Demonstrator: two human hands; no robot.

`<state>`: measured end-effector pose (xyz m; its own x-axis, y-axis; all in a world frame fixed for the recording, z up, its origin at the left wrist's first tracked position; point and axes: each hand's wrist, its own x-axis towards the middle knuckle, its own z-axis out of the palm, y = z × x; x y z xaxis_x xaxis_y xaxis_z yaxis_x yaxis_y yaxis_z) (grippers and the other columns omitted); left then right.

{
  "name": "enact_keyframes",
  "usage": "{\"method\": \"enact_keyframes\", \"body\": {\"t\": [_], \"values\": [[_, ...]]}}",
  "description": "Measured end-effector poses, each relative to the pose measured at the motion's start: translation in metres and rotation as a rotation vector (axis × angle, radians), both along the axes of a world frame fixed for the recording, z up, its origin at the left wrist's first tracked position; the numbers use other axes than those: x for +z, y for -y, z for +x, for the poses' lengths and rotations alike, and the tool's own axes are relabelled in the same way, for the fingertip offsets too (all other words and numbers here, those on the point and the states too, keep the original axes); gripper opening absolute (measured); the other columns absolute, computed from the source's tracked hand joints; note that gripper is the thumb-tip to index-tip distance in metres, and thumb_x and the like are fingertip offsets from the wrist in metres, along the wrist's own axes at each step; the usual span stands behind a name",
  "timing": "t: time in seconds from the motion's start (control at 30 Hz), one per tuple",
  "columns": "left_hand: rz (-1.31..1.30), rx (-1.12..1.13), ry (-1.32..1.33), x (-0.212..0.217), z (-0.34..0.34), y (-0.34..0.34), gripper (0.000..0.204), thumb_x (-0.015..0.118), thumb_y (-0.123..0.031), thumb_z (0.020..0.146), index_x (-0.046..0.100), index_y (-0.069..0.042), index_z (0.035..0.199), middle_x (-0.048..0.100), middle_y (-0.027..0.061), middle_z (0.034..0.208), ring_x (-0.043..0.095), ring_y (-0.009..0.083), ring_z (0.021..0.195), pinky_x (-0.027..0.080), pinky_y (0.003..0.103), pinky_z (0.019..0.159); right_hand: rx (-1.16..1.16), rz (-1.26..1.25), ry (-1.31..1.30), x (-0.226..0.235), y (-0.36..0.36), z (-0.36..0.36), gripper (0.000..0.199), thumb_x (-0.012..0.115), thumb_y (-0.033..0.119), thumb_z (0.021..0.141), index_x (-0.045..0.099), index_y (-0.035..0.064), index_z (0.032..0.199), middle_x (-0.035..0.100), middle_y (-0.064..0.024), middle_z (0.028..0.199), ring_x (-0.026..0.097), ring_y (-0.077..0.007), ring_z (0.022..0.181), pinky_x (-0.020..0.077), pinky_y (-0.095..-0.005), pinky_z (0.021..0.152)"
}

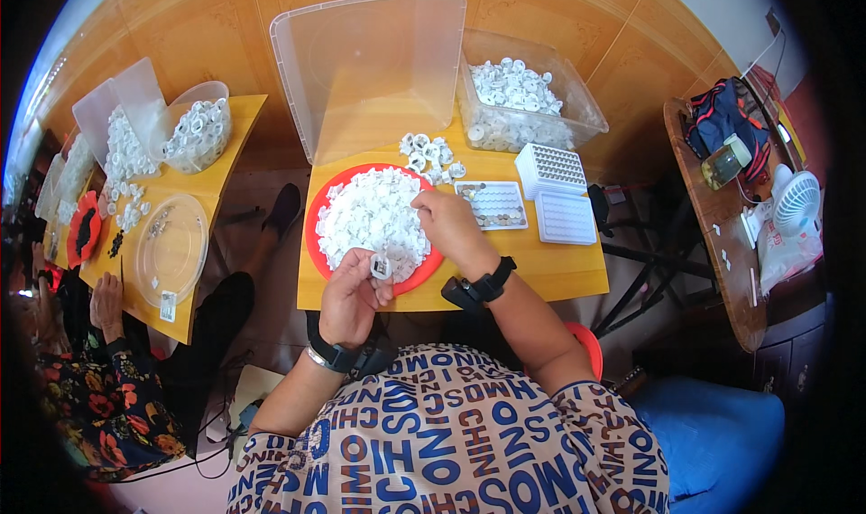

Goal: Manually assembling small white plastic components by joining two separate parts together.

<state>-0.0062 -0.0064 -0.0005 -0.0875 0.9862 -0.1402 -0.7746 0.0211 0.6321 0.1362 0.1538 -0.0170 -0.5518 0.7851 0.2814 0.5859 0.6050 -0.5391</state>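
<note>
My left hand [347, 297] is closed on a small round white plastic part [381, 266] with a dark centre, held up at the near edge of a red round tray [313, 234]. Heaped in that tray are many small white pieces [372, 209]. Over the tray's right side, my right hand [451, 230] has its thumb and fingertips pinched together; whatever lies between them is too small or hidden to make out. Just right of that hand, a white slotted tray [510, 194] holds small coin-like discs. Loose white round parts [428, 156] lie behind the red tray.
A clear bin [577, 121] of white parts stands back right, beside an upright translucent lid [365, 72]. Stacked white slotted trays [550, 168] and another slotted tray [566, 218] sit at the right. Leftward, another person's hand [108, 306] rests by a second table [225, 153]. A fan [797, 203] stands far right.
</note>
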Motion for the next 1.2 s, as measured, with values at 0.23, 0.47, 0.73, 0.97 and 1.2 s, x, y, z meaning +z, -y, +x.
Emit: {"method": "enact_keyframes", "body": {"t": [0.23, 0.47, 0.73, 0.97, 1.2], "values": [[0.001, -0.002, -0.002, 0.003, 0.001, -0.001, 0.015, 0.048, -0.020, 0.097, 0.051, -0.005, 0.100, 0.060, 0.0071, 0.084, 0.057, 0.0151, 0.066, 0.046, 0.025, 0.061, 0.124, -0.672, -0.575, 0.023, 0.014, 0.010, 0.017, 0.063, 0.005, 0.087, 0.065, -0.0007, 0.103, 0.065, -0.0009, 0.082, 0.057, -0.0064, 0.071, 0.0474, -0.0209, 0.065], [0.083, -0.082, 0.042, 0.005, 0.005, -0.002, 0.018, 0.050, -0.022, 0.097, 0.051, -0.005, 0.102, 0.060, 0.0078, 0.084, 0.058, 0.0162, 0.068, 0.046, 0.025, 0.062, 0.175, -0.717, -0.653, 0.056, 0.053, 0.015, 0.019, 0.062, 0.003, 0.088, 0.064, -0.0014, 0.106, 0.065, -0.0015, 0.091, 0.059, -0.0058, 0.078, 0.0486, -0.0211, 0.071], [0.187, -0.154, 0.043, 0.009, 0.008, 0.001, 0.024, 0.053, -0.024, 0.096, 0.049, -0.003, 0.107, 0.060, 0.0093, 0.084, 0.059, 0.0167, 0.069, 0.046, 0.026, 0.062, 0.175, -0.413, -0.649, 0.058, 0.074, 0.013, 0.014, 0.061, 0.001, 0.087, 0.065, -0.0023, 0.100, 0.067, -0.0058, 0.086, 0.063, -0.0100, 0.076, 0.0506, -0.0237, 0.067], [0.226, -0.184, 0.034, 0.006, 0.008, 0.001, 0.024, 0.054, -0.025, 0.095, 0.050, -0.003, 0.104, 0.060, 0.0095, 0.085, 0.059, 0.0167, 0.069, 0.047, 0.025, 0.062, 0.238, -0.486, -0.660, 0.065, 0.081, 0.017, 0.011, 0.062, 0.002, 0.086, 0.065, -0.0019, 0.096, 0.067, -0.0067, 0.086, 0.064, -0.0124, 0.076, 0.0513, -0.0251, 0.069], [0.211, -0.152, 0.085, 0.006, 0.010, 0.003, 0.023, 0.054, -0.025, 0.095, 0.050, -0.003, 0.104, 0.061, 0.0093, 0.086, 0.060, 0.0170, 0.071, 0.047, 0.025, 0.063, 0.287, -0.546, -0.737, 0.063, 0.089, 0.020, 0.011, 0.061, 0.001, 0.088, 0.065, -0.0022, 0.097, 0.066, -0.0075, 0.091, 0.064, -0.0126, 0.083, 0.0504, -0.0245, 0.074]]}}
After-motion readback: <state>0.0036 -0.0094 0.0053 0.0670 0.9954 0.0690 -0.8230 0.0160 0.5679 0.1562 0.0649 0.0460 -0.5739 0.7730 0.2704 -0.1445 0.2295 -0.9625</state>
